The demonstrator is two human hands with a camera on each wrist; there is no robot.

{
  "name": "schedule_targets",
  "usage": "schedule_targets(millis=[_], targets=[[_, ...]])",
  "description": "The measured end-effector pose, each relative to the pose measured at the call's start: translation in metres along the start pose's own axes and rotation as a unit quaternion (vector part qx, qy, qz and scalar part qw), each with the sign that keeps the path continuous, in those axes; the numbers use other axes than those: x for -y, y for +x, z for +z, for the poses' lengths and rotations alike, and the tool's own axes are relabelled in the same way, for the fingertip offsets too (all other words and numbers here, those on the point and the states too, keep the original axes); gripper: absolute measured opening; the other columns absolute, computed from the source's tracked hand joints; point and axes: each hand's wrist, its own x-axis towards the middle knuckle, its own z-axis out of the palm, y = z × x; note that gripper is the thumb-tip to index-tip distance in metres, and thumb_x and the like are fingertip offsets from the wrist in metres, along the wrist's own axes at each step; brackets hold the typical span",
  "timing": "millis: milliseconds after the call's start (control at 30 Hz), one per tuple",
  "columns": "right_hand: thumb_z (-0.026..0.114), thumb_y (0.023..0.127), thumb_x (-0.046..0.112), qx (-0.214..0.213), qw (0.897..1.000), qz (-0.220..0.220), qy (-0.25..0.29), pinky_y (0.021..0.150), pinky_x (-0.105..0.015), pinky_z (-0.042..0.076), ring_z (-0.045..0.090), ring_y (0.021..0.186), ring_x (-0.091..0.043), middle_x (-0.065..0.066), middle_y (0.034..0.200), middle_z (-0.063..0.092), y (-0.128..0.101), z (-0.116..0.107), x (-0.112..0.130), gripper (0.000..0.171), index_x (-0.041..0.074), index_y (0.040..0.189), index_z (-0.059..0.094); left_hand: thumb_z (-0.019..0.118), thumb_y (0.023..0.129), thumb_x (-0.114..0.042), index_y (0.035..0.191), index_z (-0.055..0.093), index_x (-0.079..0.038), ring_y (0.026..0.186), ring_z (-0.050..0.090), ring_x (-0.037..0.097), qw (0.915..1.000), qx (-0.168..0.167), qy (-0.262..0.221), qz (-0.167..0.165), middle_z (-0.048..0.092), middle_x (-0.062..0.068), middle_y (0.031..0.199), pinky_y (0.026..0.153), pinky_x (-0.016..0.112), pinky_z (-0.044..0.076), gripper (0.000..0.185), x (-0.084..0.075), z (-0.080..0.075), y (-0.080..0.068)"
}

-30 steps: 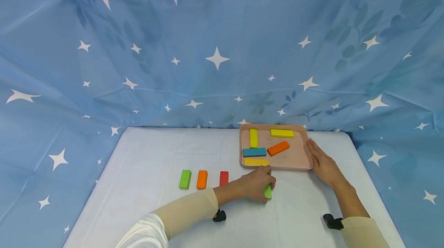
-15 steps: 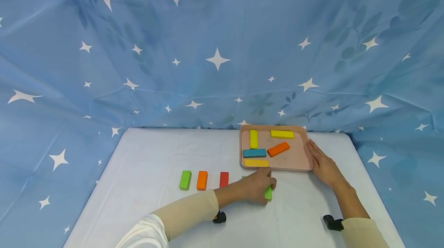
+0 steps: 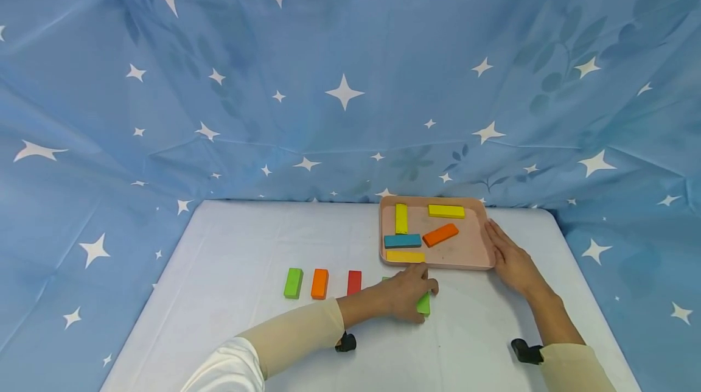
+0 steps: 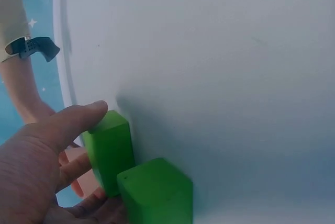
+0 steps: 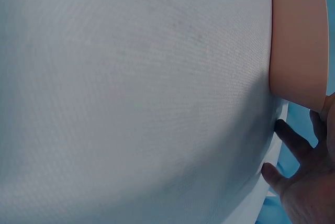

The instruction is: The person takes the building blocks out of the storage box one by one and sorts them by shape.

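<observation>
My left hand (image 3: 408, 297) lies on the white table (image 3: 246, 246) just in front of the pink tray (image 3: 484, 224). It pinches a green block (image 3: 423, 305) between thumb and fingers. In the left wrist view my left hand (image 4: 73, 164) has its thumb on that green block (image 4: 107, 150), with a second green block (image 4: 154, 192) beside it nearer the palm. Of the second green block (image 3: 385, 280) only a sliver shows past the hand in the head view. My right hand (image 3: 506, 255) rests flat with straight fingers against the tray's right edge, and my right hand (image 5: 306, 182) touches the tray (image 5: 296, 35).
The tray holds yellow blocks (image 3: 401, 218) (image 3: 446, 211) (image 3: 405, 256), an orange block (image 3: 440, 234) and a blue block (image 3: 402, 241). A green block (image 3: 293, 283), an orange block (image 3: 319, 283) and a red block (image 3: 354, 282) stand in a row left of my hand. Blue star cloth hangs all around.
My left hand shifted slightly with the green block, and the edge of a second green block came into sight behind it. The right hand stayed by the tray.
</observation>
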Motion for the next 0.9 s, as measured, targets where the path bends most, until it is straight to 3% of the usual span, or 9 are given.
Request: schedule_targets(millis=[333, 500, 633, 733, 900], targets=[[0.033, 0.113, 0.016, -0.007, 1.000, -0.015, 0.003, 0.117, -0.069, 0.026, 0.024, 0.154, -0.050, -0.016, 0.173, 0.016, 0.000, -0.001, 0.000, 0.055, 0.007, 0.166, 0.019, 0.080, 0.090, -0.046, 0.135, 0.066, -0.028, 0.100, 0.046, 0.005, 0.9995, -0.017, -0.017, 0.022, 0.049, -0.006, 0.117, 0.075, 0.011, 0.044, 0.050, 0.004, -0.032, 0.000], [0.033, 0.113, 0.016, -0.010, 1.000, -0.017, 0.001, 0.116, -0.069, 0.028, 0.025, 0.153, -0.051, -0.016, 0.173, 0.016, 0.000, -0.001, -0.002, 0.055, 0.007, 0.166, 0.020, 0.069, 0.101, -0.027, 0.130, 0.068, -0.022, 0.098, 0.049, 0.009, 0.9969, -0.058, -0.008, 0.053, 0.053, -0.002, 0.121, 0.079, 0.013, 0.044, 0.029, 0.018, -0.050, 0.011], [0.032, 0.113, 0.016, -0.009, 1.000, -0.015, 0.001, 0.116, -0.069, 0.027, 0.024, 0.153, -0.051, -0.016, 0.174, 0.016, 0.000, -0.002, -0.002, 0.055, 0.007, 0.166, 0.019, 0.064, 0.101, -0.012, 0.128, 0.070, -0.020, 0.096, 0.051, 0.011, 0.9952, -0.082, 0.013, 0.052, 0.055, -0.001, 0.119, 0.079, 0.015, 0.044, 0.028, 0.034, -0.064, 0.022], [0.032, 0.113, 0.015, -0.008, 1.000, -0.015, 0.004, 0.117, -0.069, 0.026, 0.023, 0.154, -0.051, -0.017, 0.173, 0.016, -0.001, -0.002, -0.002, 0.055, 0.006, 0.165, 0.019, 0.066, 0.099, -0.007, 0.130, 0.071, -0.022, 0.099, 0.053, 0.013, 0.9946, -0.079, 0.049, 0.047, 0.058, -0.001, 0.118, 0.081, 0.019, 0.047, 0.034, 0.047, -0.072, 0.030], [0.032, 0.113, 0.015, -0.004, 1.000, -0.013, 0.008, 0.117, -0.069, 0.025, 0.022, 0.154, -0.050, -0.017, 0.173, 0.015, -0.001, -0.001, -0.002, 0.054, 0.005, 0.165, 0.020, 0.075, 0.094, -0.009, 0.135, 0.068, -0.025, 0.114, 0.055, 0.019, 0.9942, -0.040, 0.096, 0.028, 0.058, 0.001, 0.131, 0.093, 0.031, 0.047, 0.045, 0.065, -0.076, 0.038]])
